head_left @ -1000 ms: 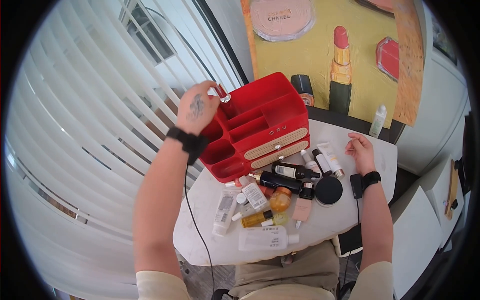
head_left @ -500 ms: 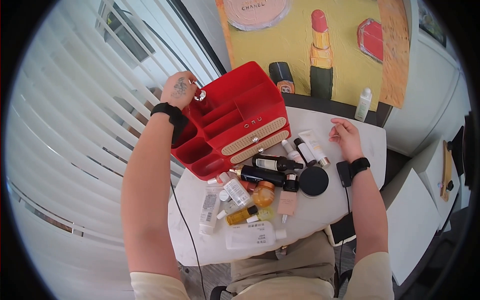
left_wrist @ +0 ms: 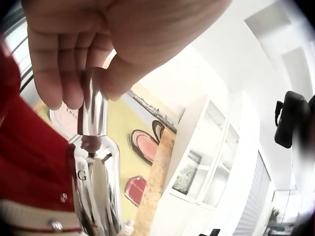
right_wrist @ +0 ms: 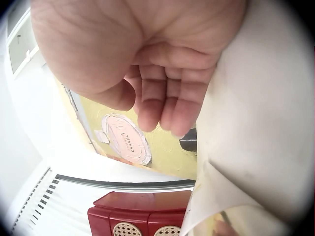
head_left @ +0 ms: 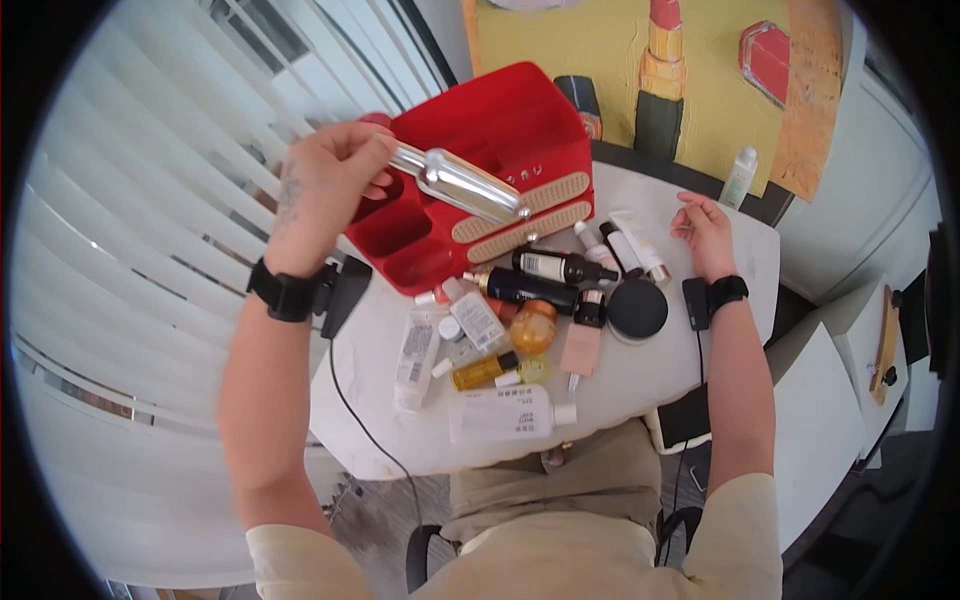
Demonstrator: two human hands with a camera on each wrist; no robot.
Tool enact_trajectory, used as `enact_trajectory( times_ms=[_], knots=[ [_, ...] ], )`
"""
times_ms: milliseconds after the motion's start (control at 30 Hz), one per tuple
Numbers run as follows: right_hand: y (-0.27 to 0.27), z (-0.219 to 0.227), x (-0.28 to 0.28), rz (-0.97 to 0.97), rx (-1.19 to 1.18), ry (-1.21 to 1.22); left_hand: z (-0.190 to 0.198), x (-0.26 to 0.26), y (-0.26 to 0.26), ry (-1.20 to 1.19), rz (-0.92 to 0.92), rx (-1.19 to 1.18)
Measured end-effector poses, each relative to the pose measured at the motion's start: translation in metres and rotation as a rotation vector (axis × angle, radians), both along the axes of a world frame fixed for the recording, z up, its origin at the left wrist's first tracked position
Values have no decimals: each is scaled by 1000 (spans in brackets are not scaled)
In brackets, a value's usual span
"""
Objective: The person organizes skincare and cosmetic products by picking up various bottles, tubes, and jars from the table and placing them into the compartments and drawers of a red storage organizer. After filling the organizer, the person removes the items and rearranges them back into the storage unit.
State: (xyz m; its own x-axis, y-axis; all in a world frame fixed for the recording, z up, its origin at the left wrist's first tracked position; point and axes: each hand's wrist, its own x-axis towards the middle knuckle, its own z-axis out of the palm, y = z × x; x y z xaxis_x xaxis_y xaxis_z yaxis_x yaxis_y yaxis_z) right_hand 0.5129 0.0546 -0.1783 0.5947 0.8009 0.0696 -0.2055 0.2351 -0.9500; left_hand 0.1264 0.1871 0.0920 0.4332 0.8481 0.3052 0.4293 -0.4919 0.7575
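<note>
In the head view my left hand (head_left: 325, 180) pinches the capped neck end of a shiny silver bottle (head_left: 470, 185). The bottle slants down to the right in front of the red makeup organizer (head_left: 420, 250). The left wrist view shows fingers and thumb on its metallic cap (left_wrist: 92, 115), above a mirror-like body marked with a G. My right hand (head_left: 705, 230) rests at the right side of the white table (head_left: 350, 420), holding nothing, its fingers loosely curled. The tube (head_left: 640, 245) lies nearest to it.
Several cosmetics crowd the table before the organizer, among them a black round jar (head_left: 638, 310), an amber jar (head_left: 533, 327) and a clear bottle (head_left: 500, 415). A small white bottle (head_left: 740, 178) stands at the back right. Blinds (head_left: 150, 250) hang left; a painting (head_left: 720, 90) stands behind.
My left hand has lifted the silver bottle out of the organizer's back left compartment and brought it nearer, tilted over the organizer's front. The right hand stays by the table's right side.
</note>
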Motion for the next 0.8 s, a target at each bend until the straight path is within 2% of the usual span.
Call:
enact_trajectory(
  times_ms=[67, 200, 400, 567, 800],
  knots=[
    [1, -4, 2, -16, 28, 10, -29, -5, -15, -80, -42, -165],
    [2, -7, 8, 27, 75, 27, -82, -12, -31, -110, -63, -337],
    [2, -8, 10, 13, 72, 16, -132, -31, -29, -222, -62, -522],
    [2, -8, 13, 41, 65, 14, -128, -59, -20, -258, -51, -606],
    [1, -8, 11, 15, 66, 23, -131, -91, -1, -29, -35, -642]
  ],
)
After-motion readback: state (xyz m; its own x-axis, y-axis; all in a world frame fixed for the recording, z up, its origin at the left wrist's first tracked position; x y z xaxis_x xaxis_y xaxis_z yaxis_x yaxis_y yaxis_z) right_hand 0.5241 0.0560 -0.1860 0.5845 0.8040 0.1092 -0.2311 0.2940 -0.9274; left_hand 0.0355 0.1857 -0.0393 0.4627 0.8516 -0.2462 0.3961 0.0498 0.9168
